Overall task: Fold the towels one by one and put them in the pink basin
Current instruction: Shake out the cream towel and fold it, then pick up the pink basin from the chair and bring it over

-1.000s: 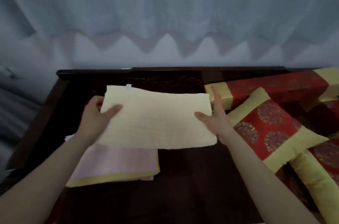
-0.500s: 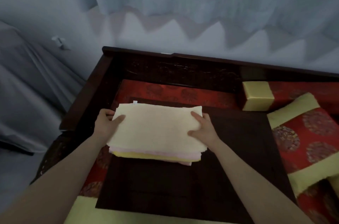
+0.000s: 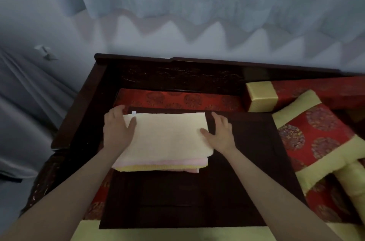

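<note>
A folded cream towel with a small white tag lies on top of a stack. Under it show the edges of a pink towel and a yellow towel. The stack rests on the left part of a dark wooden low table. My left hand flanks the stack's left edge, thumb on the cream towel. My right hand sits at the right edge, thumb on the towel and fingers spread on the table. No pink basin is in view.
The table stands on a red and yellow patterned seat cushion inside a dark carved wooden frame. Red and yellow pillows and a bolster lie to the right. Pale curtains hang behind.
The cream towel came down from the air onto the pink and yellow towels. My hands have shifted out to the stack's side edges, and the camera has turned left.
</note>
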`<action>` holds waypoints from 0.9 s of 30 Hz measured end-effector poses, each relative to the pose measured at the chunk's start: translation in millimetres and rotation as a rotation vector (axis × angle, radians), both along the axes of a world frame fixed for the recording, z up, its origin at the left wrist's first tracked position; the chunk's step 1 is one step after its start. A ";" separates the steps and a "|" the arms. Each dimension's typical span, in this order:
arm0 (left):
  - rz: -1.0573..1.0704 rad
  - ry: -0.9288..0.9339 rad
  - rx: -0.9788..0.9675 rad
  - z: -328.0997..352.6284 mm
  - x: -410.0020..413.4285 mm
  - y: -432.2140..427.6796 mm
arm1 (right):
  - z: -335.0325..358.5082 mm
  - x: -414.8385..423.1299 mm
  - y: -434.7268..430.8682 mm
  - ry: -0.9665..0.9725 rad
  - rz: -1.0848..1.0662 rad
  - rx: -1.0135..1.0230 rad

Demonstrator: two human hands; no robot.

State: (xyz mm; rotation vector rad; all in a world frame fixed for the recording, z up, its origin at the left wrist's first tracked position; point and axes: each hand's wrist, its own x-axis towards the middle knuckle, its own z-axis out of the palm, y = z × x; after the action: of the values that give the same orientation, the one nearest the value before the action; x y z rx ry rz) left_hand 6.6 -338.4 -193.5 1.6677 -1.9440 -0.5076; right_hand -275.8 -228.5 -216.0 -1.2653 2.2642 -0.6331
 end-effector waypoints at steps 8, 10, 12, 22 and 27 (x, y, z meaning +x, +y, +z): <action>-0.472 0.115 -0.040 54.6 -170.6 67.2 | 93.4 -110.6 121.7 0.509 -0.272 -0.102; -0.574 0.137 -0.010 68.8 -227.5 107.7 | 114.6 -153.0 189.2 0.530 -0.385 -0.090; -0.642 0.143 -0.003 81.1 -270.3 141.8 | 125.0 -186.4 247.5 0.528 -0.452 -0.078; -1.066 0.025 -0.003 95.6 -497.3 440.3 | 126.5 -312.0 606.6 0.513 -0.758 0.015; -1.143 -0.032 0.087 80.8 -578.2 552.1 | 122.4 -357.6 716.6 0.479 -0.844 0.027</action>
State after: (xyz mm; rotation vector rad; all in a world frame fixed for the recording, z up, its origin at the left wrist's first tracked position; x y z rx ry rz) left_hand -571.6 213.6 -112.7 0.4265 -2.7863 -0.9543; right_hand -633.4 488.1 -93.6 -0.4048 3.2027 -0.5988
